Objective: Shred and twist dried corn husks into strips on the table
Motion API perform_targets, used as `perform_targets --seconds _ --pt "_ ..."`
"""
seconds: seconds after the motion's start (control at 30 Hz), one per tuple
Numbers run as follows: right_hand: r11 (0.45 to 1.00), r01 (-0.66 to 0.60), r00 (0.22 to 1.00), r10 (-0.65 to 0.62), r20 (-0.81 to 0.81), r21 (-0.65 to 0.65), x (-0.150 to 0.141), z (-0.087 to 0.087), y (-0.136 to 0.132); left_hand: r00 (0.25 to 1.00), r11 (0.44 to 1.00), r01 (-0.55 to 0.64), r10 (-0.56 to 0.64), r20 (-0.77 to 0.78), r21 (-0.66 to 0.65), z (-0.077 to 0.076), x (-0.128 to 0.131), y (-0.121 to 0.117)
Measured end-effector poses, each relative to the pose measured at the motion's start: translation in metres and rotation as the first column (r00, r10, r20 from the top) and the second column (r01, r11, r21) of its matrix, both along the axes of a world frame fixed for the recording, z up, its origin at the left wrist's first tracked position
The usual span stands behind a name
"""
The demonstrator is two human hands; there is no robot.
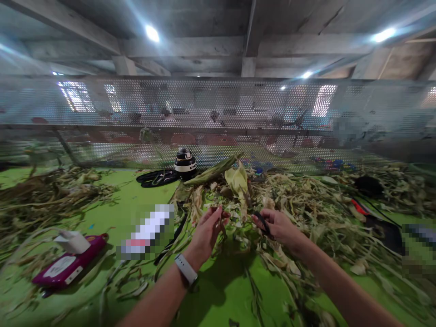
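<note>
My left hand (pixel 210 223), with a pale watch band (pixel 185 270) at the wrist, is closed in a pinch. Between its fingertips hangs a thin brownish piece of dried plant (pixel 223 226). My right hand (pixel 277 225) is closed around a small black tool (pixel 261 221) that looks like scissors, mostly covered by the fingers. Both hands hover over the green tabletop (pixel 220 295), a short gap apart. Just beyond them a large pale-yellow dried leaf (pixel 237 179) rises from a heap of dry stalks and leaves (pixel 299 195).
A magenta power strip (pixel 73 268) with a white plug (pixel 72 242) lies at left, beside a blurred-out white object (pixel 150 231). A black-and-white container (pixel 185 164) and coiled black cord (pixel 155 178) stand before a perforated metal screen (pixel 218 109). More dried plants (pixel 44 195) cover the left.
</note>
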State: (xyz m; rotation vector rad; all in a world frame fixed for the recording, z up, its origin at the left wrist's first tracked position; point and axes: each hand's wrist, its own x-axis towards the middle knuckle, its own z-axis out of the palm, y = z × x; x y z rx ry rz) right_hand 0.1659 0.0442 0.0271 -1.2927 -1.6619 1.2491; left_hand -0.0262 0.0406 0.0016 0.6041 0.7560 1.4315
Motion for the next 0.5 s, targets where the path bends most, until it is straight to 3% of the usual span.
perform_targets --seconds 0.1,0.27,0.5 --pt "1.0 0.016 0.998 -0.015 -0.053 0.022 -0.001 0.0 0.0 0.992 0.999 -0.043 0.046 -0.116 0.021 0.0006 0.0008 -0.0014" --pt "0.988 0.152 0.948 -0.136 -0.289 0.034 -0.0032 0.0061 -0.0045 0.943 0.992 -0.092 0.113 -0.313 0.081 0.0022 0.0005 -0.0019" --pt "0.986 0.135 0.95 -0.101 -0.294 0.098 -0.0086 0.0093 -0.0083 0.98 0.999 -0.036 0.028 -0.198 -0.036 -0.0009 0.0004 0.0002"
